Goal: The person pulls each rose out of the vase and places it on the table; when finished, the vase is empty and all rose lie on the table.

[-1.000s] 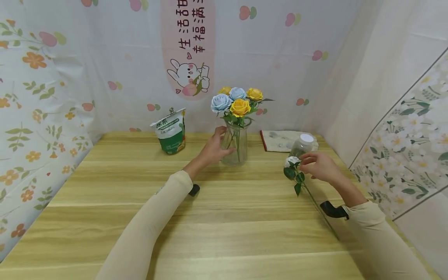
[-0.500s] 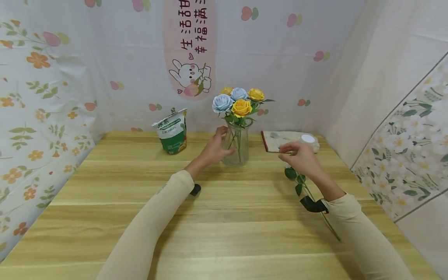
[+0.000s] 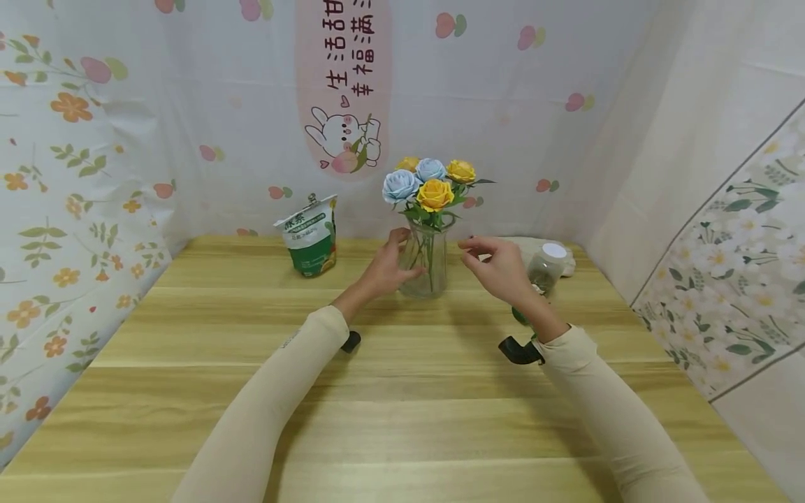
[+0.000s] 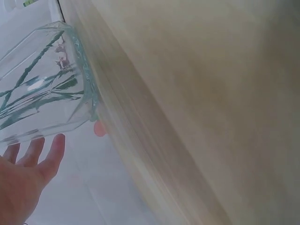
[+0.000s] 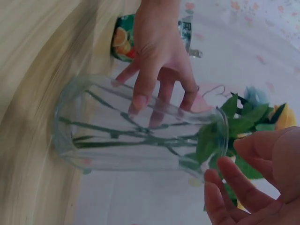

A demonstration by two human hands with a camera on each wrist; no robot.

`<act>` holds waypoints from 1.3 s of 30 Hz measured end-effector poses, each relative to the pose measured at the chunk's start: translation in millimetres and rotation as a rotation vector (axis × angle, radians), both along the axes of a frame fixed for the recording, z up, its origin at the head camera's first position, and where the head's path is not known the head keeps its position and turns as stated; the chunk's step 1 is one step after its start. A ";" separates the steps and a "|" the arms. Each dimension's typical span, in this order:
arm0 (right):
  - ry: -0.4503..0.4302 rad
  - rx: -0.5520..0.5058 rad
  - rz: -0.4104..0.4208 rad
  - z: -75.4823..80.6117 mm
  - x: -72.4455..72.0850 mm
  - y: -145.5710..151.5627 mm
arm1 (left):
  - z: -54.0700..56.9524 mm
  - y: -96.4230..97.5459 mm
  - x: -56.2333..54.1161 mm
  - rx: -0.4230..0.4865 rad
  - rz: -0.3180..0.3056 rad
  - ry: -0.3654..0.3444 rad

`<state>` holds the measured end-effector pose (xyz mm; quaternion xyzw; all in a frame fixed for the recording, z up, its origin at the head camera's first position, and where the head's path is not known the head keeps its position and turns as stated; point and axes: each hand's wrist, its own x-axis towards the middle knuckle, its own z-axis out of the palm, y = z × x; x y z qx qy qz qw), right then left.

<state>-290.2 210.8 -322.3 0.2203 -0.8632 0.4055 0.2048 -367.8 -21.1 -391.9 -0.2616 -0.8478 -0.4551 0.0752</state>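
Note:
A clear glass vase (image 3: 434, 269) stands at the back middle of the table with blue roses (image 3: 400, 186) and yellow roses (image 3: 435, 195) in it. My left hand (image 3: 380, 272) holds the vase from its left side; in the right wrist view its thumb and fingers lie around the glass. Just right of the vase rim is my right hand (image 3: 499, 269), fingers loosely bent with nothing between them. The right wrist view has that hand (image 5: 255, 183) near the rim and leaves. A white rose's leaf (image 3: 519, 316) shows behind my right wrist, the rest mostly hidden.
A green and white pouch (image 3: 310, 237) closed with a clip stands at the back left. Behind my right hand are a jar (image 3: 548, 265) with a white lid and a folded cloth (image 3: 528, 246). Patterned curtains hang along the table's back and sides.
My right hand has moved left from the white rose to beside the vase, leaving the rose lying on the table. My left hand stays at the vase.

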 end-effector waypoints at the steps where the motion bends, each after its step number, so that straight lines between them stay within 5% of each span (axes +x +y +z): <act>1: 0.013 -0.007 0.001 -0.1 -2.0 -4.5 | -0.1 0.3 -0.2 0.003 -0.003 -0.002; 10: 0.119 -0.076 -0.055 3.7 -11.1 -38.2 | -2.9 2.6 -0.2 0.016 -0.012 0.011; 21: 0.149 0.011 -0.066 6.5 -21.7 -45.8 | 0.6 1.7 1.5 0.021 -0.016 0.013; 39: 0.106 0.086 0.081 9.6 -37.4 -39.9 | 0.5 -0.9 -0.7 0.015 -0.013 0.008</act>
